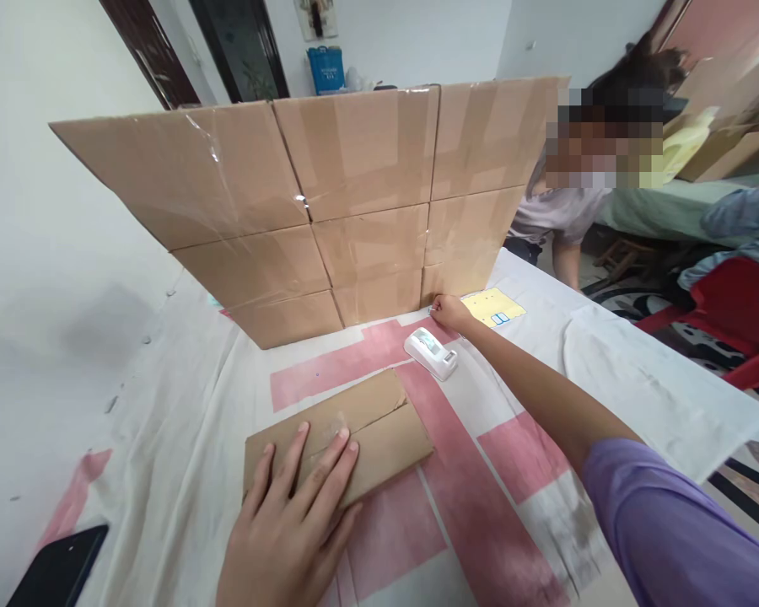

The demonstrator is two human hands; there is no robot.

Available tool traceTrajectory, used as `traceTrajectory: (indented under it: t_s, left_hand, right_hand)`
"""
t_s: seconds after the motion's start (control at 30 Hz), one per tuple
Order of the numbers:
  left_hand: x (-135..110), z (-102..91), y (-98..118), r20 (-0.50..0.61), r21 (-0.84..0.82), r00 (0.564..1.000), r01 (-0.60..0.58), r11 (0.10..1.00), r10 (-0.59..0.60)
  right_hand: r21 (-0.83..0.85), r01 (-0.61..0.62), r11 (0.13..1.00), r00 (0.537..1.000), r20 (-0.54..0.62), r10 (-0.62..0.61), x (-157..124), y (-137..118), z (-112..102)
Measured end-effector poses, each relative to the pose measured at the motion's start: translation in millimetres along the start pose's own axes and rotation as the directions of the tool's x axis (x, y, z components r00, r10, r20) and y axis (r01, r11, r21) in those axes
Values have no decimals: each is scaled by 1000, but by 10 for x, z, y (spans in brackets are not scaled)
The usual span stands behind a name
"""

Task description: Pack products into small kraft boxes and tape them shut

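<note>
My left hand (294, 506) lies on a flat closed cardboard box (379, 430), fingers stretched out and spread over its top. A short piece of clear tape shows on the box under my fingertips. My right hand (449, 312) reaches forward to the foot of a wall of taped cardboard boxes (373, 177). Its fingers are closed in a pinch; a tiny bit of something pale shows at the fingertips, too small to name. Between my hands sits a white tape dispenser (430, 352), just nearer to me than my right hand.
A yellow sheet (493, 307) lies right of my right hand. At the lower left is a black phone (60, 566). A pink-and-white cloth (474, 506) covers the table. Another person (562, 211) is beyond its right edge, near a red chair (740, 308).
</note>
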State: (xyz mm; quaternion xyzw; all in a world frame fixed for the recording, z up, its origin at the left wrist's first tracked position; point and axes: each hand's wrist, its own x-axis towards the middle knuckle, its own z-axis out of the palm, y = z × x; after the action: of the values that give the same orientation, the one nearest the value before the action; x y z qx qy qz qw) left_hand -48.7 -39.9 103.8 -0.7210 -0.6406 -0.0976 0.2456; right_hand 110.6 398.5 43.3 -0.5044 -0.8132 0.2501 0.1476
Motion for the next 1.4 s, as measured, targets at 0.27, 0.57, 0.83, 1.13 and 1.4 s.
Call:
traceTrajectory:
  t_s: [0.27, 0.57, 0.83, 1.13, 1.4]
  left_hand:
    - [6, -12, 60, 12, -81, 996, 84, 993, -84]
    - [40, -44, -3, 54, -20, 998, -19, 1000, 20]
    - [95, -28, 11, -45, -80, 999, -25, 996, 21]
    - [99, -7, 13, -38, -108, 999, -15, 994, 11]
    - [92, -21, 22, -28, -103, 1000, -6, 995, 3]
  right_hand:
    - [520, 31, 854, 996, 60, -73, -785, -162, -184]
    - [827, 41, 561, 990, 41, -133, -1775, -236, -248]
    - [864, -91, 496, 936, 244, -253, -1891, -229, 86]
    - [923, -142, 357, 847, 300, -438, -1990, -279, 141]
    - [926, -126, 356, 760, 321, -566, -2029, -292, 221]
